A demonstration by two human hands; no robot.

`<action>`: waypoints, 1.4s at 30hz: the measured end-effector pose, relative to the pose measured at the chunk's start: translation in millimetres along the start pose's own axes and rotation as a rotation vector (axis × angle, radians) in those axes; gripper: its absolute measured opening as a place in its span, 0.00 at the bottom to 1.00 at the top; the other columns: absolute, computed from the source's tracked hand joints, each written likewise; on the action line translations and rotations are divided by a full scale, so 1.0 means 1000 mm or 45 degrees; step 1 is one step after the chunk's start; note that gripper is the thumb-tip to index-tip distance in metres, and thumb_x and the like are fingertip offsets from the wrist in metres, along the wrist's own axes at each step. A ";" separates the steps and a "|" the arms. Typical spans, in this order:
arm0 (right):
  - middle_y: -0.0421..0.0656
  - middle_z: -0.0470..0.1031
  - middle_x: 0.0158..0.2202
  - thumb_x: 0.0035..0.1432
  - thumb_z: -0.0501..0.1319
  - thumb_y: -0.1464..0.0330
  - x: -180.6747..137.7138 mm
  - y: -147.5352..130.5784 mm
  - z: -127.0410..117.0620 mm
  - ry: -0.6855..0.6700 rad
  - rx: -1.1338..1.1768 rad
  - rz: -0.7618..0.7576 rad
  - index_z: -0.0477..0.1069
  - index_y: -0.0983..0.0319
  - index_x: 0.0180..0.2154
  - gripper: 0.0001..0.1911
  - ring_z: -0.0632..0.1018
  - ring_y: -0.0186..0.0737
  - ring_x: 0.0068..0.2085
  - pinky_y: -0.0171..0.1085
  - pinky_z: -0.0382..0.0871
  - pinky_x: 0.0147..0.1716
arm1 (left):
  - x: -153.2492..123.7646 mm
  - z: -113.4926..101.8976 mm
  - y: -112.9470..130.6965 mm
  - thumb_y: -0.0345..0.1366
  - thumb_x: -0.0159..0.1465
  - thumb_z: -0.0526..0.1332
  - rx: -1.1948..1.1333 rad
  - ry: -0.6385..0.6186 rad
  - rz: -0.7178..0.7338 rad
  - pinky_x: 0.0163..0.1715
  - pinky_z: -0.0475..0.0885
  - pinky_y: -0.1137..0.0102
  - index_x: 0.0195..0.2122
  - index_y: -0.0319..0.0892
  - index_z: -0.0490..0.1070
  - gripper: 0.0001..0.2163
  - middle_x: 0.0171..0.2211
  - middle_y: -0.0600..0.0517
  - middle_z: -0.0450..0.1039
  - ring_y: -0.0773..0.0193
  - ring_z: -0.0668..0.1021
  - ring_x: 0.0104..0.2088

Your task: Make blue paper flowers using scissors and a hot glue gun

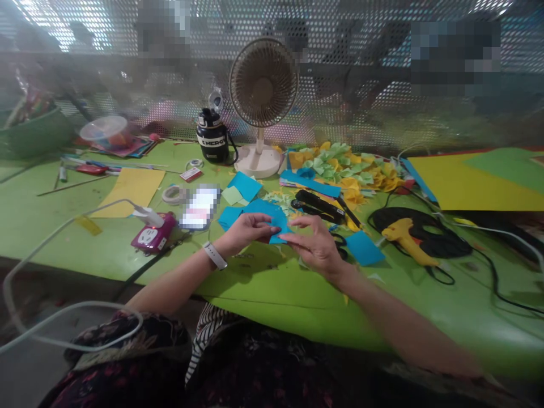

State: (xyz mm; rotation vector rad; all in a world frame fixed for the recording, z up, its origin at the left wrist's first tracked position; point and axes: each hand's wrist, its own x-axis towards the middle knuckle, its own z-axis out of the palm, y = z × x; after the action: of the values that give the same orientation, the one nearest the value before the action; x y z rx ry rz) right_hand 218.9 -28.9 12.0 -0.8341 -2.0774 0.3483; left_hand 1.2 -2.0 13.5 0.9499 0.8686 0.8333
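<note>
Over the green table, my left hand (pixel 251 229) pinches a small piece of blue paper (pixel 278 231) between thumb and fingers. My right hand (pixel 317 243) has its curled fingers around the right side of the same piece, its thumb at the lower edge. More blue paper (pixel 266 208) lies just behind my hands, with pale green paper scraps (pixel 280 198) beside it. To the right of my right hand is a blue paper square (pixel 365 248). Scissors handles (pixel 339 243) show partly behind that hand. A black stapler (pixel 318 207) lies beyond it.
A yellow glue gun (pixel 406 241) rests on a black mat at right. Green and yellow paper pieces (pixel 344 167) are heaped behind. A fan (pixel 263 85) and a black bottle (pixel 211 139) stand at the back. A phone (pixel 199 208), tape roll (pixel 174 194) and purple power adapter (pixel 153 233) lie left.
</note>
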 end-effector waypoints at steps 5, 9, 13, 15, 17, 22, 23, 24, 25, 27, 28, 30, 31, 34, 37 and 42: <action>0.47 0.73 0.50 0.64 0.62 0.65 -0.001 -0.009 0.004 0.145 0.059 0.109 0.80 0.53 0.38 0.07 0.75 0.47 0.52 0.49 0.74 0.48 | -0.004 0.005 -0.002 0.44 0.48 0.77 0.085 -0.060 0.166 0.37 0.79 0.69 0.33 0.36 0.73 0.20 0.28 0.52 0.80 0.67 0.82 0.29; 0.48 0.75 0.51 0.63 0.63 0.60 0.002 -0.016 0.007 0.190 0.237 0.323 0.76 0.57 0.35 0.09 0.77 0.47 0.51 0.49 0.73 0.50 | -0.005 0.005 -0.006 0.43 0.52 0.75 0.170 -0.036 0.285 0.41 0.80 0.66 0.35 0.37 0.75 0.18 0.30 0.50 0.81 0.64 0.83 0.32; 0.44 0.78 0.37 0.60 0.64 0.53 0.004 -0.017 0.010 0.156 0.467 0.593 0.73 0.58 0.34 0.15 0.79 0.42 0.37 0.44 0.76 0.40 | -0.008 0.006 -0.008 0.42 0.55 0.73 0.222 -0.095 0.314 0.43 0.80 0.65 0.35 0.37 0.76 0.14 0.33 0.49 0.81 0.63 0.83 0.35; 0.42 0.77 0.32 0.58 0.65 0.52 0.004 -0.016 0.011 0.151 0.501 0.648 0.72 0.59 0.33 0.17 0.78 0.41 0.34 0.42 0.75 0.38 | -0.010 0.008 -0.007 0.42 0.57 0.71 0.222 -0.146 0.321 0.44 0.80 0.65 0.37 0.36 0.76 0.14 0.35 0.48 0.81 0.62 0.83 0.38; 0.41 0.77 0.31 0.57 0.66 0.52 0.004 -0.014 0.011 0.162 0.497 0.649 0.72 0.59 0.32 0.17 0.78 0.40 0.33 0.41 0.75 0.37 | -0.013 0.010 -0.005 0.42 0.58 0.70 0.208 -0.191 0.327 0.44 0.80 0.65 0.39 0.36 0.77 0.14 0.37 0.47 0.81 0.60 0.83 0.41; 0.42 0.76 0.31 0.57 0.66 0.54 0.005 -0.009 0.010 0.149 0.496 0.585 0.73 0.60 0.33 0.16 0.77 0.39 0.33 0.40 0.74 0.36 | -0.013 0.011 -0.005 0.46 0.58 0.70 0.230 -0.173 0.298 0.43 0.80 0.65 0.41 0.36 0.78 0.18 0.39 0.46 0.81 0.59 0.83 0.41; 0.42 0.76 0.32 0.57 0.66 0.54 0.005 -0.009 0.010 0.137 0.493 0.572 0.73 0.60 0.33 0.16 0.77 0.39 0.33 0.40 0.74 0.36 | -0.012 0.011 -0.005 0.46 0.57 0.70 0.245 -0.162 0.293 0.43 0.80 0.65 0.41 0.36 0.78 0.18 0.39 0.46 0.81 0.60 0.83 0.41; 0.43 0.76 0.32 0.57 0.66 0.54 0.005 -0.008 0.010 0.123 0.489 0.563 0.74 0.60 0.33 0.15 0.77 0.39 0.34 0.40 0.74 0.36 | -0.011 0.011 -0.006 0.47 0.57 0.70 0.257 -0.157 0.290 0.43 0.80 0.65 0.40 0.36 0.78 0.18 0.38 0.46 0.81 0.60 0.83 0.40; 0.43 0.76 0.33 0.57 0.66 0.55 0.005 -0.008 0.010 0.110 0.482 0.559 0.74 0.60 0.33 0.15 0.77 0.39 0.34 0.40 0.74 0.37 | -0.010 0.010 -0.007 0.47 0.57 0.70 0.266 -0.158 0.290 0.43 0.80 0.65 0.39 0.36 0.78 0.18 0.37 0.47 0.81 0.61 0.83 0.39; 0.43 0.76 0.33 0.58 0.66 0.56 0.005 -0.007 0.010 0.096 0.461 0.559 0.74 0.60 0.33 0.13 0.77 0.39 0.34 0.40 0.74 0.37 | -0.009 0.009 -0.009 0.48 0.58 0.69 0.282 -0.168 0.296 0.42 0.80 0.65 0.37 0.36 0.77 0.17 0.36 0.48 0.81 0.61 0.82 0.39; 0.43 0.76 0.32 0.58 0.65 0.57 0.004 -0.007 0.010 0.094 0.449 0.564 0.73 0.60 0.33 0.13 0.76 0.39 0.34 0.40 0.73 0.37 | -0.008 0.008 -0.009 0.48 0.59 0.69 0.291 -0.173 0.301 0.42 0.80 0.65 0.36 0.36 0.77 0.17 0.35 0.48 0.80 0.61 0.82 0.39; 0.42 0.76 0.32 0.58 0.65 0.57 0.003 -0.007 0.010 0.096 0.429 0.579 0.73 0.60 0.33 0.13 0.76 0.39 0.33 0.40 0.73 0.36 | -0.008 0.008 -0.010 0.48 0.59 0.68 0.313 -0.179 0.312 0.42 0.80 0.66 0.36 0.36 0.77 0.17 0.35 0.48 0.80 0.62 0.82 0.38; 0.42 0.75 0.31 0.58 0.65 0.57 0.003 -0.006 0.011 0.096 0.423 0.585 0.73 0.60 0.33 0.13 0.75 0.39 0.33 0.40 0.73 0.36 | -0.008 0.008 -0.009 0.48 0.60 0.68 0.326 -0.178 0.318 0.42 0.80 0.67 0.36 0.36 0.78 0.17 0.34 0.48 0.80 0.62 0.82 0.38; 0.42 0.75 0.31 0.58 0.65 0.57 0.002 -0.006 0.012 0.091 0.424 0.610 0.72 0.60 0.32 0.13 0.75 0.39 0.33 0.39 0.72 0.35 | -0.009 0.008 -0.008 0.49 0.60 0.68 0.365 -0.170 0.328 0.41 0.81 0.67 0.36 0.36 0.78 0.18 0.34 0.47 0.80 0.62 0.83 0.37; 0.43 0.76 0.32 0.58 0.65 0.57 0.003 -0.006 0.012 0.080 0.432 0.632 0.72 0.61 0.33 0.13 0.75 0.40 0.34 0.40 0.72 0.36 | -0.009 0.008 -0.008 0.49 0.61 0.67 0.388 -0.172 0.331 0.41 0.81 0.67 0.36 0.36 0.78 0.18 0.36 0.46 0.81 0.61 0.83 0.38; 0.42 0.75 0.31 0.57 0.65 0.56 0.003 -0.007 0.012 0.085 0.442 0.637 0.72 0.61 0.32 0.14 0.75 0.39 0.33 0.40 0.72 0.36 | -0.008 0.008 -0.011 0.50 0.62 0.66 0.389 -0.173 0.330 0.41 0.81 0.67 0.38 0.35 0.78 0.19 0.37 0.44 0.82 0.60 0.84 0.39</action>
State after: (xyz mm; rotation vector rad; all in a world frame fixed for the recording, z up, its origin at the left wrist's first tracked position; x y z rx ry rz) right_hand 204.4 -31.5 10.3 -1.1211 -1.6579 0.9086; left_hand 6.7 -15.6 8.2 1.3938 0.7769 0.8577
